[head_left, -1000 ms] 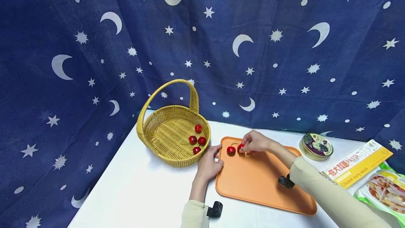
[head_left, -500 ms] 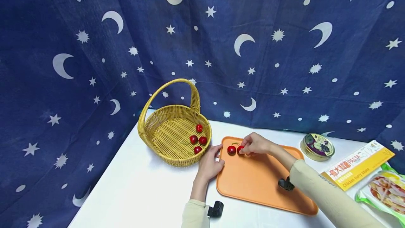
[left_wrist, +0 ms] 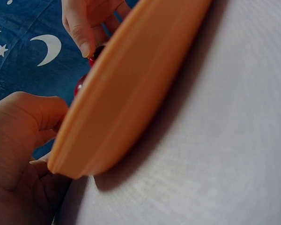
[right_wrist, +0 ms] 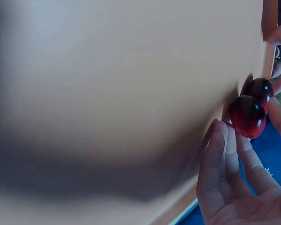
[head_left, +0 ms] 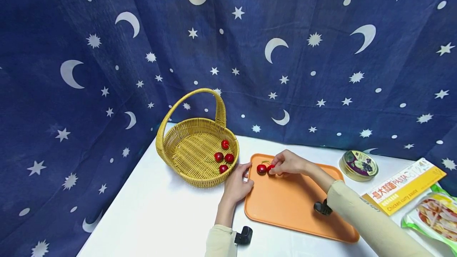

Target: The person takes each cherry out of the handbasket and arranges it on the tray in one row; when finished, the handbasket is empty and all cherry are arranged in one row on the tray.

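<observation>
In the head view, my left hand [head_left: 236, 185] holds the left rim of an orange tray [head_left: 285, 213], thumb and fingertips at its edge. The tray's outer wall fills much of the left wrist view. Over the tray's back left part, my right hand [head_left: 290, 162] pinches a red cherry [right_wrist: 247, 117] between thumb and fingers. A second cherry [head_left: 261, 169] sits right beside it, toward the left rim. A thin stem curves behind the pair. Left of the tray stands a yellow wicker basket [head_left: 203, 183] with a tall handle, with several cherries [head_left: 219, 157] on its right side.
Right of the tray, a round tin [head_left: 359, 165] stands behind a yellow and white pasta box [head_left: 405, 185]. A green-edged food packet [head_left: 433, 217] lies at the front right. A blue curtain [head_left: 242, 50] with moons and stars hangs behind the white table [head_left: 157, 213].
The pinched cherry has shifted slightly left, closer to the second cherry. The left hand stays at the tray's rim. The head view has drifted very slightly.
</observation>
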`<state>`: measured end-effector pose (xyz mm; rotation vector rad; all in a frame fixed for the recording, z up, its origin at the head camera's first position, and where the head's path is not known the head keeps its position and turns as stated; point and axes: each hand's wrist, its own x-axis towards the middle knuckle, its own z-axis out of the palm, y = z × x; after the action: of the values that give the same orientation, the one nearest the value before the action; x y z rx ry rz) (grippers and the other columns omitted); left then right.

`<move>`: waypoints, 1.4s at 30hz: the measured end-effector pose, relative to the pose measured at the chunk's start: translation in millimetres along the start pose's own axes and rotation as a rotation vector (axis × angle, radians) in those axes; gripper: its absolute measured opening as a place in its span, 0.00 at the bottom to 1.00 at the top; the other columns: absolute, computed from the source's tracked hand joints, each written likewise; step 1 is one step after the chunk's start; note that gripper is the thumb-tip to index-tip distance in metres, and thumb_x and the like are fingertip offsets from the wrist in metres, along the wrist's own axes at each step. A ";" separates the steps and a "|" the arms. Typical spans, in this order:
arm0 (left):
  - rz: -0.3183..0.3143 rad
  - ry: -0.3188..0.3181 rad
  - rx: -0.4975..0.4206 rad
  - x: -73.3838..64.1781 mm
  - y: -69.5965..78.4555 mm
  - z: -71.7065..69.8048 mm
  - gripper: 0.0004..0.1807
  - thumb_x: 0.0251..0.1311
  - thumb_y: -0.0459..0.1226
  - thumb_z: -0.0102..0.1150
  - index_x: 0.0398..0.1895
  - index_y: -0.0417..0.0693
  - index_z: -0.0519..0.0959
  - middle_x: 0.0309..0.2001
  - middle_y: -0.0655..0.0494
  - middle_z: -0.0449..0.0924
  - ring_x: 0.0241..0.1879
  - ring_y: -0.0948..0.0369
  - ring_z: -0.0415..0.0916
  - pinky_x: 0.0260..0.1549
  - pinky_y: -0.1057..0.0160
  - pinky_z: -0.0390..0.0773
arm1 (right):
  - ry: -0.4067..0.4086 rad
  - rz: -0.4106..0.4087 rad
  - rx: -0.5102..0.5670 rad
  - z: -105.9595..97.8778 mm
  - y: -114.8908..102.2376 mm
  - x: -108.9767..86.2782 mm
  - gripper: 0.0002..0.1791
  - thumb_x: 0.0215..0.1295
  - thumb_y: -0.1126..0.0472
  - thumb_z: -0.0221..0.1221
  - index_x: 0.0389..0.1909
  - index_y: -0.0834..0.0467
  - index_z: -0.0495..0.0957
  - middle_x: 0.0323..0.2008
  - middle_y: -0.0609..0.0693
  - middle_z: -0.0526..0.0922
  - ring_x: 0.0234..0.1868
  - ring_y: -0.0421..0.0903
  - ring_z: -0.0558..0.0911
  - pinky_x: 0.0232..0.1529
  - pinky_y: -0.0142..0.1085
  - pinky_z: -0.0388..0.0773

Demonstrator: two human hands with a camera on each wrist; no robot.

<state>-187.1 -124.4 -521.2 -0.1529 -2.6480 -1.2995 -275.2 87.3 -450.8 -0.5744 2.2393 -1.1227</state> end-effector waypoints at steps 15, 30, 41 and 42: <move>0.004 -0.001 0.007 0.1 -1.2 0.2 0.33 0.44 0.31 0.62 0.61 0.44 0.78 0.35 0.59 0.74 0.33 0.64 0.71 0.32 0.66 0.68 | -0.004 -0.025 -0.051 -4.2 7.2 0.5 0.11 0.51 0.67 0.69 0.31 0.69 0.79 0.20 0.48 0.80 0.21 0.41 0.75 0.22 0.35 0.76; -0.017 -0.012 -0.007 0.7 0.1 -0.9 0.33 0.44 0.31 0.62 0.62 0.45 0.77 0.35 0.59 0.74 0.32 0.64 0.69 0.31 0.66 0.66 | -0.040 -0.043 0.002 -2.9 6.1 0.3 0.13 0.53 0.67 0.69 0.34 0.72 0.80 0.20 0.50 0.80 0.21 0.39 0.75 0.22 0.30 0.73; -0.012 -0.013 -0.013 0.3 1.5 -2.0 0.33 0.44 0.31 0.62 0.61 0.44 0.77 0.36 0.57 0.75 0.33 0.63 0.70 0.32 0.66 0.67 | -0.042 -0.067 -0.030 -4.3 10.7 1.2 0.14 0.49 0.69 0.70 0.34 0.72 0.79 0.20 0.51 0.82 0.20 0.37 0.73 0.20 0.27 0.68; -0.013 -0.014 -0.013 0.5 1.3 -2.0 0.33 0.44 0.31 0.62 0.61 0.44 0.77 0.35 0.58 0.74 0.32 0.63 0.70 0.31 0.66 0.67 | -0.042 -0.075 -0.032 -4.0 10.5 1.2 0.14 0.49 0.69 0.70 0.34 0.73 0.79 0.20 0.51 0.82 0.20 0.37 0.73 0.20 0.27 0.67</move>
<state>-187.1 -125.2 -518.9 -0.1472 -2.6575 -1.3248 -280.1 94.7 -457.8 -0.6944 2.2200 -1.1030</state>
